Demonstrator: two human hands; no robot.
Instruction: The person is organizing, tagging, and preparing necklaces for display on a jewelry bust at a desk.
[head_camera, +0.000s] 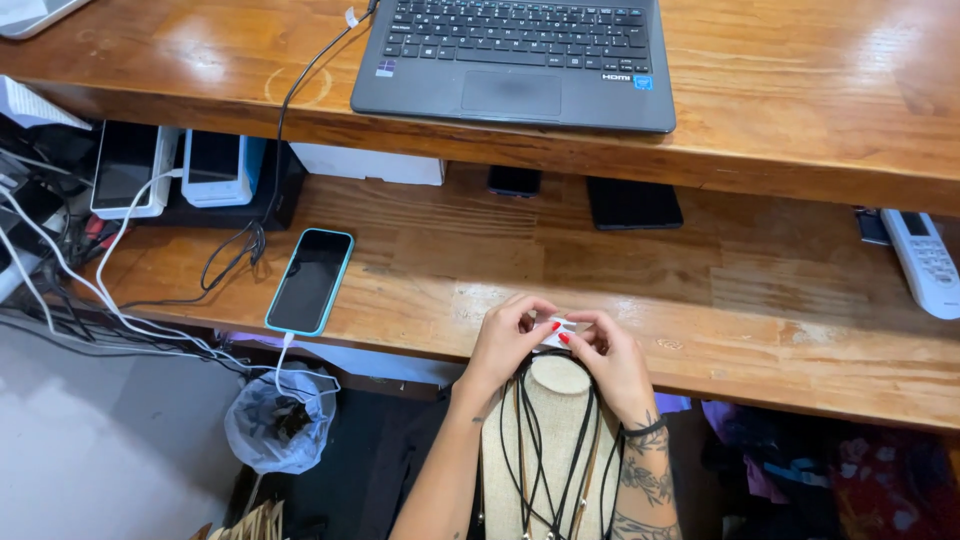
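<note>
Black cord necklaces already hang on a beige fabric display bust at the near edge of the wooden bench; a small white tag at its neck is not yet let go. Both hands, left and right, meet above the bust, fingertips pinching the tag, wrists bent inward

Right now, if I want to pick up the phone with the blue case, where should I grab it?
Take the phone by its two long blue edges, near the middle, coming down from above. It lies flat and face up on the wooden shelf, so only the sides give a hold. A white cable is plugged into its near end, so probably avoid gripping there.
</note>
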